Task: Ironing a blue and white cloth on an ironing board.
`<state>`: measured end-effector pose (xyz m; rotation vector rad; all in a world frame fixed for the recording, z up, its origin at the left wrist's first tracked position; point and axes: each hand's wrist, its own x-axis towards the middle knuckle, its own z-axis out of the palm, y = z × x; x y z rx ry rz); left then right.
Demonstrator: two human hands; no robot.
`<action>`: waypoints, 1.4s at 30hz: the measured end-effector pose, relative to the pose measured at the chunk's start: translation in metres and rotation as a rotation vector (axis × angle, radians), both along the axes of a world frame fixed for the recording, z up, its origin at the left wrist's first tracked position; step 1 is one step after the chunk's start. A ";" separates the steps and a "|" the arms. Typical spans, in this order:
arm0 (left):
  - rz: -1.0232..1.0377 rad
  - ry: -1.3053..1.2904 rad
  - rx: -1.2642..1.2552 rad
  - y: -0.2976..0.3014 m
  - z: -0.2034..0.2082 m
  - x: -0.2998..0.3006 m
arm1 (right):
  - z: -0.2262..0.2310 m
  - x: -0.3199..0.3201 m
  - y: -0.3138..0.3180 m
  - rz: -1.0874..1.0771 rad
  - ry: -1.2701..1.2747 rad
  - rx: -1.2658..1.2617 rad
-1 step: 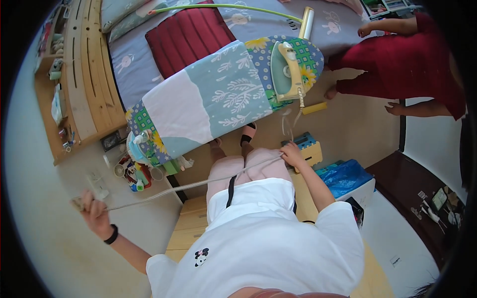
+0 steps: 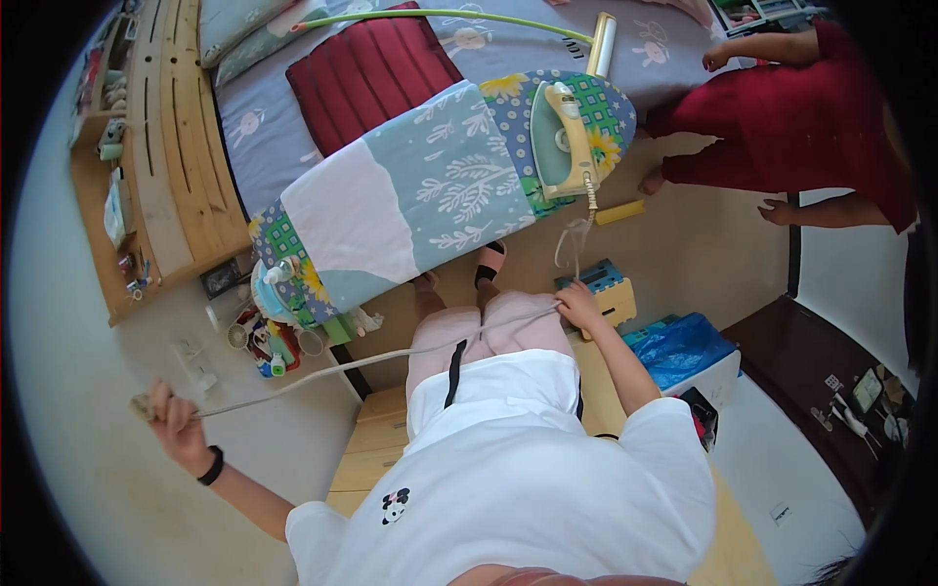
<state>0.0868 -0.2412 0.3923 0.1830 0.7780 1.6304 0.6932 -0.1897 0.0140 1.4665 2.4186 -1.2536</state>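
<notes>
My left hand (image 2: 179,422), out at the far left, is closed round one end of a pale grey power cord (image 2: 322,375); a small tan end piece, perhaps the plug, pokes out past its fingers. Across my lap the cord runs, sagging slightly, to my right hand (image 2: 578,306), which pinches it beside my right thigh. From there it loops up to a cream and green iron (image 2: 565,142) lying at the right end of a flowered ironing board (image 2: 608,107). A folded blue and white cloth (image 2: 410,186) with a leaf pattern covers the board's middle.
Behind the board is a bed (image 2: 256,161) with a dark red cushion (image 2: 376,73). Another person (image 2: 772,127) in red stands at the right. A folding stool (image 2: 611,298) and a blue plastic bag (image 2: 679,350) sit right of my legs. A toiletries basket (image 2: 274,342) lies left.
My left hand has shifted slightly left with the cord's end. The cord's left stretch has moved a little. My right hand has barely moved; the iron and cloth stay put.
</notes>
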 end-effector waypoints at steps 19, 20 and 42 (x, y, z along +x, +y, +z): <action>-0.411 1.021 0.298 0.120 0.011 0.198 | 0.334 -0.181 0.083 0.139 1.185 -0.772; -0.564 0.960 0.342 0.121 0.001 0.208 | 0.342 -0.191 0.085 0.134 1.213 -0.759; -0.247 0.513 -0.739 0.230 -0.320 0.100 | 0.091 -0.132 0.090 -1.047 0.638 0.058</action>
